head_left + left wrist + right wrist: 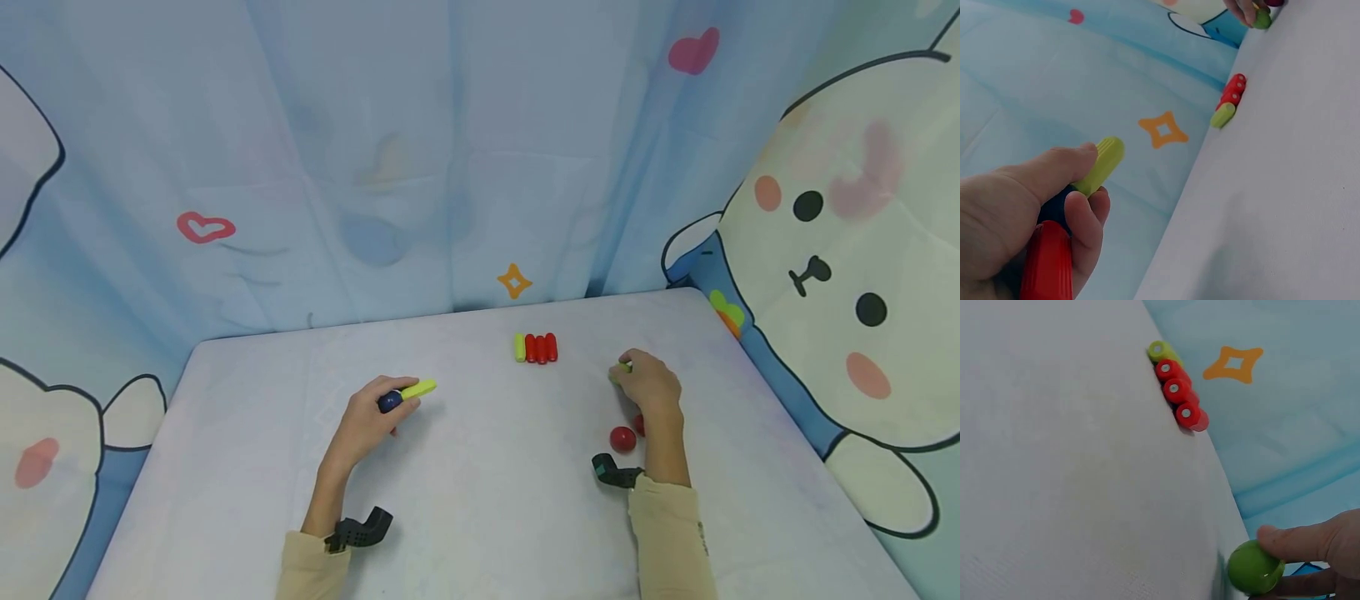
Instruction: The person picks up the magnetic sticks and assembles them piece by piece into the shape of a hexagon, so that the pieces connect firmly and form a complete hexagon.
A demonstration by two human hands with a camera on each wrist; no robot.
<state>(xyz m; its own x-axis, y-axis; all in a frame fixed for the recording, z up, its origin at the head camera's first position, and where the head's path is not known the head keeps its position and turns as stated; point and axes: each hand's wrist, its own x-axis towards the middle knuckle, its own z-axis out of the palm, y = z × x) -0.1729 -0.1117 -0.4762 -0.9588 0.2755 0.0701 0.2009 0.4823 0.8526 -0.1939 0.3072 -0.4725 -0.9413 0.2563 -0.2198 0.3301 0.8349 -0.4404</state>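
So, left to right: left hand (367, 421) is curled round a navy ball (390, 402), with a yellow stick (420, 389) poking out past the fingertips. Its long axis runs mostly sideways, free end pointing right and a bit away from the person, so roughly over to the right hand's (648, 383) side. A red stick (1047, 262) runs down out of the left wrist view; looks joined to the ball, but the fingers hide the joint.

Next, a row of four sticks (541, 350) between the hands, farther back on the table (480, 500), side by side, long axes front to back. Right hand's a touch nearer to it.

Right hand has thumb and fingers pinched on a green ball (1254, 569) (round, no long axis), well right of the yellow stick's tip. Two red balls (622, 439) sit on the person's side of that hand
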